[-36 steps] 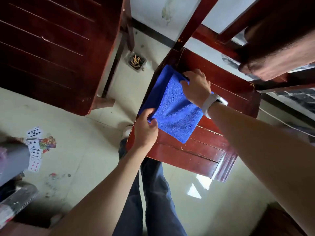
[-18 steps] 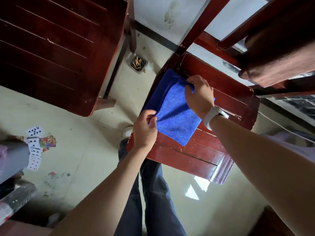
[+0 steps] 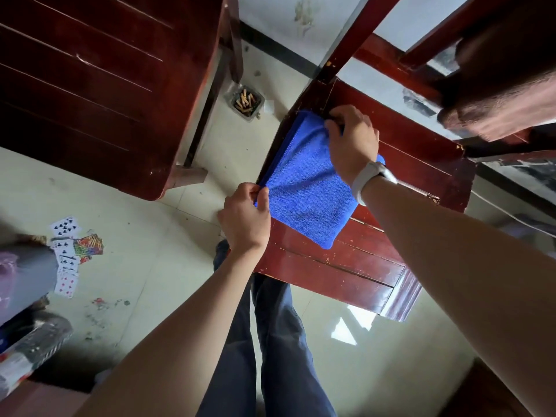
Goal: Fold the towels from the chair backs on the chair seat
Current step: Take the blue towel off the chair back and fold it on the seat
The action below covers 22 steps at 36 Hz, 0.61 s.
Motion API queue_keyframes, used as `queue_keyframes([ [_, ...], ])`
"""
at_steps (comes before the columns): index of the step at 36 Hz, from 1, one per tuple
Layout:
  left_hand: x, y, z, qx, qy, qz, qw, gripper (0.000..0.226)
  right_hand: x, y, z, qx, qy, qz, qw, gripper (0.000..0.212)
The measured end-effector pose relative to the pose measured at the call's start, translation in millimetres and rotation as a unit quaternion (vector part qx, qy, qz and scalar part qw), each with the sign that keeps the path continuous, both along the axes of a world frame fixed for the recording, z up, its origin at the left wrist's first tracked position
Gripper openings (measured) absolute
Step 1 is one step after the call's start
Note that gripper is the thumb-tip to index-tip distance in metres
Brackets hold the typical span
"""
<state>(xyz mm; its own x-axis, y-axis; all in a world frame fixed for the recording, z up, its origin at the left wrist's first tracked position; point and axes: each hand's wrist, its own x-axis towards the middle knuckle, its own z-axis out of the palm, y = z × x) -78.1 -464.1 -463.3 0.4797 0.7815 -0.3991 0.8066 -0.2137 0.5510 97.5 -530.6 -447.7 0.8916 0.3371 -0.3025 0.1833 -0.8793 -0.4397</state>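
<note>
Both hands hold a folded blue towel on the wooden chair seat.

The towel (image 3: 307, 188) lies flat at the seat's (image 3: 355, 266) far left corner, one side along the left edge. The left hand (image 3: 246, 218) pinches the towel's near left corner between thumb and curled fingers. The right hand (image 3: 352, 142), a white band on its wrist, curls its fingers over the towel's far corner by the chair's back post. A brown cloth (image 3: 505, 94) hangs over the chair back, and playing cards (image 3: 67, 254) lie on the floor.
</note>
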Motion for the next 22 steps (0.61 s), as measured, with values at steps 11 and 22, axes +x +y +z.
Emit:
queue_keyframes([
  [11,2,-7,-1,0.202,-0.044,-0.468,0.859,0.048,-71,-71,-11,-0.009,-0.208,0.186,0.96,0.048],
  [22,11,6,-34,0.211,0.013,-0.506,0.836,0.06,-76,-71,-42,-0.16,-0.164,0.264,0.937,0.058],
])
